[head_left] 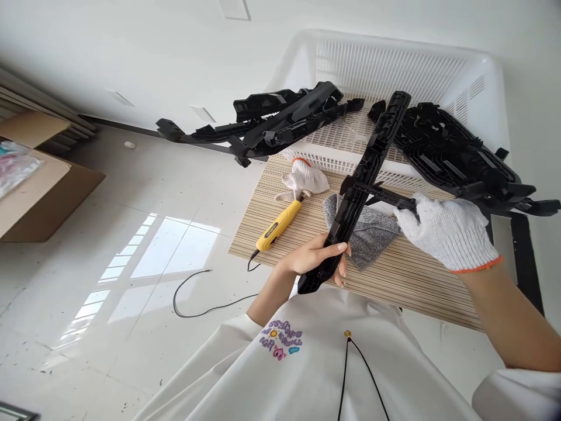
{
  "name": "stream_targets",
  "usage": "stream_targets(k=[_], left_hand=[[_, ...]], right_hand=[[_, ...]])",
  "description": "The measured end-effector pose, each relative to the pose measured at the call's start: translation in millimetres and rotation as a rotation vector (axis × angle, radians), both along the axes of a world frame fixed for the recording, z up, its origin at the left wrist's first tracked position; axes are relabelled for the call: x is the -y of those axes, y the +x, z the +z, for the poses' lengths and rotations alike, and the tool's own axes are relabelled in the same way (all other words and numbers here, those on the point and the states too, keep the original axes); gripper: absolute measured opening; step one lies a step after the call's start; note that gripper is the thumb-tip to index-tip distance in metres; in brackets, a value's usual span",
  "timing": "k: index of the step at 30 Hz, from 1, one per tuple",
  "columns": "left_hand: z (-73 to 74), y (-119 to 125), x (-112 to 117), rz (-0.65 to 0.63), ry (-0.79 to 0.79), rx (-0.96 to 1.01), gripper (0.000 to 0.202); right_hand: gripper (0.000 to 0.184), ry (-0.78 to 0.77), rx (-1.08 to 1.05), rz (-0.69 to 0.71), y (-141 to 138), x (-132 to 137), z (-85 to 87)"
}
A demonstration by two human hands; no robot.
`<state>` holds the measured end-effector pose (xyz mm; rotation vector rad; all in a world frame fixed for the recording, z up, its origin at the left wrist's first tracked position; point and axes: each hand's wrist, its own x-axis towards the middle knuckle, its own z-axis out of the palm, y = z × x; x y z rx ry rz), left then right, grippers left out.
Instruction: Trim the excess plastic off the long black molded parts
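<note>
My left hand, bare, grips the lower end of a long black plastic trim part, which slants up and away over the table. My right hand wears a white knit glove with an orange cuff. Its fingers are closed on a black caliper, whose jaws lie at the middle of the trim part. Under the part and caliper lies a crumpled grey cloth. Left of them rests a yellow corded hand tool; its tip is near an empty white glove.
A white slatted basket stands at the table's back. Black plastic parts lie across its left side, and more black parts across its right. A cardboard box sits at far left; a black cord trails over the floor.
</note>
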<state>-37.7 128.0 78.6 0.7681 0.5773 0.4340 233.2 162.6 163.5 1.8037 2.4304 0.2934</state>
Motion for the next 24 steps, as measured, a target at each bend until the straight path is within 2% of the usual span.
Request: stream_targets(k=[4, 12, 16, 20, 24], left_hand=[[3.5, 0, 4, 0.005, -0.011, -0.037, 0.055], [10.0, 1, 9, 0.014, 0.000, -0.005, 0.052], [9.0, 2, 11, 0.011, -0.002, 0.001, 0.052], [6.6, 1, 13, 0.020, -0.014, -0.026, 0.057], [3.8, 0, 17, 0.044, 0.005, -0.016, 0.054]], right_hand=[[0.056, 0.075, 0.005, -0.030, 1, 1, -6.1], [0.058, 0.024, -0.115, -0.055, -2, 4, -4.0], [0.061, 0.041, -0.158, -0.076, -1, 6, -5.4], [0.070, 0.066, -0.105, -0.072, -5, 7, -4.9], [0.068, 0.051, -0.090, -0.076, -10, 8, -4.7]])
